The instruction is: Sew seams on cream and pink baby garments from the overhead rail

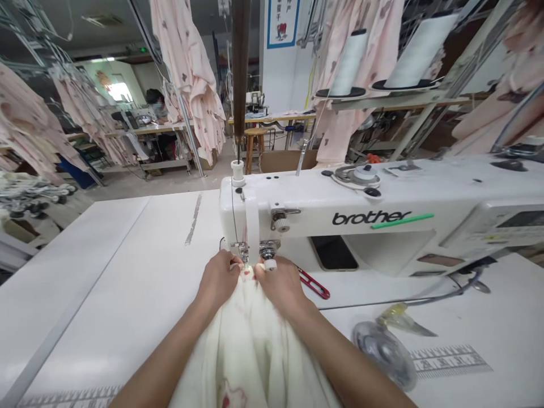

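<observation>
Pale cream fabric (249,334) with reddish printed marks runs from my lap up to the needle area of a white sewing machine (306,207). My left hand (220,276) pinches the fabric's edge just left of the presser foot (243,253). On the other side, my right hand (280,283) grips the same fabric close to the foot, its fingertips partly behind the tension knob (269,260). The fabric bunches in folds between my forearms. Red thread snips (313,283) lie on the machine bed beside my right hand.
A dark phone (334,253) lies under the machine arm. To the right are a clear round plastic container (385,354), a small yellowish packet (403,318) and a printed ruler (450,361). Thread cones (349,62) stand behind. Pink garments (187,73) hang around; a person sits far left.
</observation>
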The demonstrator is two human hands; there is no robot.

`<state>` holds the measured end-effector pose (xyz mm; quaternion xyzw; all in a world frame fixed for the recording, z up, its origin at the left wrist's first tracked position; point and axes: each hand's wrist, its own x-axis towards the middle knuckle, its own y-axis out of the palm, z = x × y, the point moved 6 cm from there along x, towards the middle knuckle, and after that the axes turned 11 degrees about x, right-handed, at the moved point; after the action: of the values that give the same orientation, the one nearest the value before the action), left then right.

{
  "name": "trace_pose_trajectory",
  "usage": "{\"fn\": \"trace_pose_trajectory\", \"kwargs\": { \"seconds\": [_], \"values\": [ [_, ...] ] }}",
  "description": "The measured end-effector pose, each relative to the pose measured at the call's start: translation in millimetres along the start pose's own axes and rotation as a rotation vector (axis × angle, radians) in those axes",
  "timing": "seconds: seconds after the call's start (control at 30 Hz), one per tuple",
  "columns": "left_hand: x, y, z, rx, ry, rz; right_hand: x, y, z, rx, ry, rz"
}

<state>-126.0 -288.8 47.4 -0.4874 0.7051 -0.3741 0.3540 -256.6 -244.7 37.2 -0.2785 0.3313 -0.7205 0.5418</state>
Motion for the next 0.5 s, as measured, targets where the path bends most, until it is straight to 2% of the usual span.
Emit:
{"fn": "trace_pose_trajectory", "kwargs": {
  "seconds": [0.5],
  "values": [
    [4.4, 0.8, -2.7, 0.054, 0.021, -0.058, 0.9, 5.1, 1.0, -0.067, -0.082, -0.070]
  ]
}}
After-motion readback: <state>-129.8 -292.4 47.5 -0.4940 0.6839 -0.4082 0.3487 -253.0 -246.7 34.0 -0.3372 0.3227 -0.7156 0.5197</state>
